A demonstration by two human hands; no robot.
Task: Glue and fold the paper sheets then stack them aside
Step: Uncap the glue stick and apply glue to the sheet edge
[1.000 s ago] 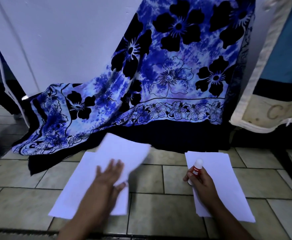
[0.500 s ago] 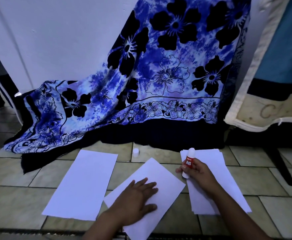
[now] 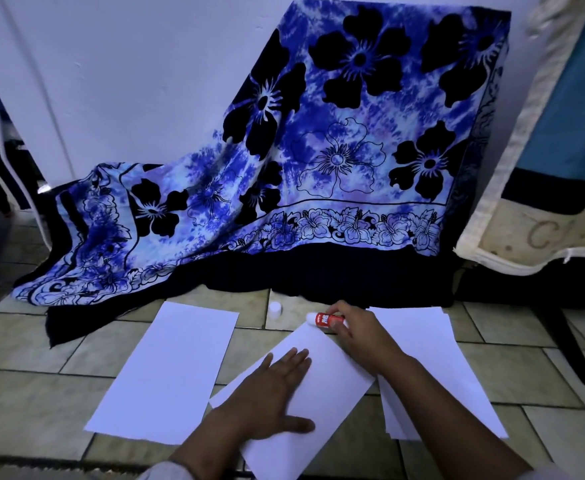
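Note:
A white paper sheet [image 3: 322, 386] lies slanted on the tiled floor in front of me. My left hand [image 3: 273, 393] rests flat on its lower left part, fingers spread. My right hand [image 3: 357, 332] grips a red glue stick [image 3: 324, 319], held sideways with its white tip at the sheet's far corner. Another white sheet [image 3: 166, 372] lies flat to the left. A stack of white sheets [image 3: 454, 372] lies to the right, partly under my right forearm. The glue stick's white cap [image 3: 275, 309] stands on the floor beyond the sheets.
A blue and black flowered cloth [image 3: 319, 161] drapes down over something against the white wall, its dark hem reaching the floor just beyond the papers. A padded board [image 3: 526, 237] leans at the right, with a dark leg [image 3: 561, 337] slanting to the floor.
My left hand carried a sheet from the left pile to the middle and pressed it flat. My right hand tipped the glue stick from upright to sideways and brought it to the sheet's far corner.

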